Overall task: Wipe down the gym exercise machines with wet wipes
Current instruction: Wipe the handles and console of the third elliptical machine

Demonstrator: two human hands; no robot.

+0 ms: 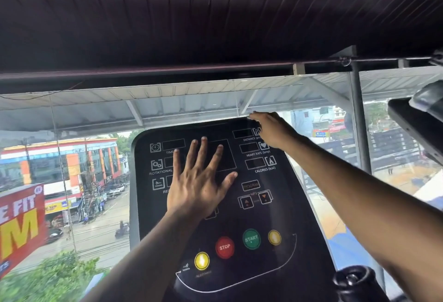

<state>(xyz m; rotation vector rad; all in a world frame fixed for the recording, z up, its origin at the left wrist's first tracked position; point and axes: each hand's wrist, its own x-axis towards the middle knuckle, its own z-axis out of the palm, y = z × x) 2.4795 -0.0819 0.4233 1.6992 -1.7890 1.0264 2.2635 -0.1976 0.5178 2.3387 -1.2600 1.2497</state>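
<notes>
A black exercise-machine console [261, 208] fills the middle, with display windows, a red STOP button [224, 247] and a green START button [251, 239]. My left hand [201, 182] lies flat on the panel's left-centre, fingers spread and straight. My right hand [269, 129] reaches to the console's top right edge, its back towards me. Its fingertips sit at the rim and its palm side is hidden. A small pale patch shows at those fingertips; I cannot tell whether it is a wipe.
A glass wall [72, 182] stands right behind the console, with a street and buildings below. A second machine's console [417, 122] juts in at the right. A black handlebar knob [354, 280] sits at the bottom right. A dark ceiling hangs low overhead.
</notes>
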